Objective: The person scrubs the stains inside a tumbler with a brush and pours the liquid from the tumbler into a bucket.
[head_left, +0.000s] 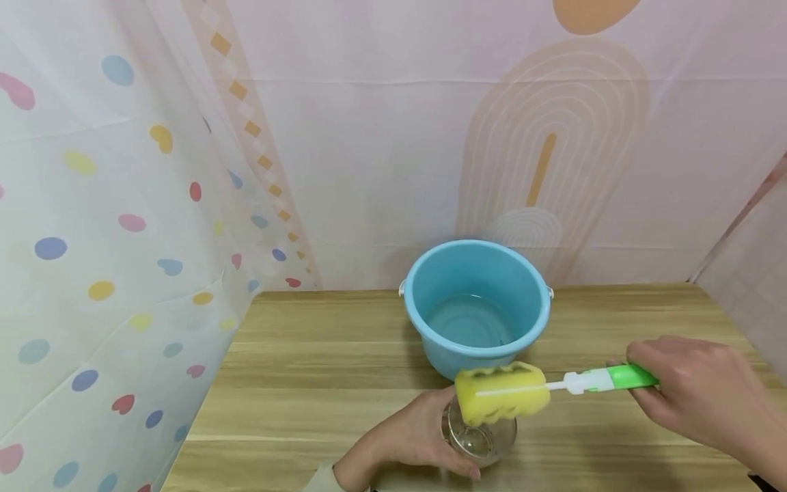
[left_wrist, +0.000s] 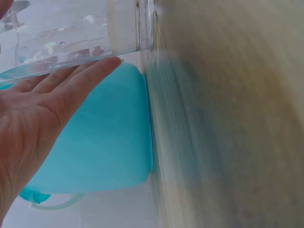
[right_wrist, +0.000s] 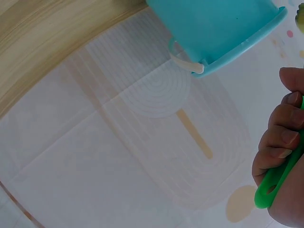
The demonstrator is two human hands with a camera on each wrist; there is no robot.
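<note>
My left hand (head_left: 418,430) holds a clear glass (head_left: 482,441) on the table, thumb on the near side and fingers round the far side. The left wrist view shows those fingers (left_wrist: 90,78) lying along the glass wall (left_wrist: 71,28). In my right hand (head_left: 695,389) is a sponge bottle brush, gripped by its green handle (head_left: 630,376); the right wrist view shows the fingers (right_wrist: 280,135) curled round it. The brush's yellow sponge head (head_left: 501,393) lies level above the glass mouth, hiding part of the rim.
A light blue bucket (head_left: 443,352) with some water in it stands just behind the glass, its white handle (right_wrist: 187,64) hanging at the side. The wood-grain table (head_left: 295,369) meets a patterned curtain (head_left: 369,171) at the back and a dotted one (head_left: 111,273) at left.
</note>
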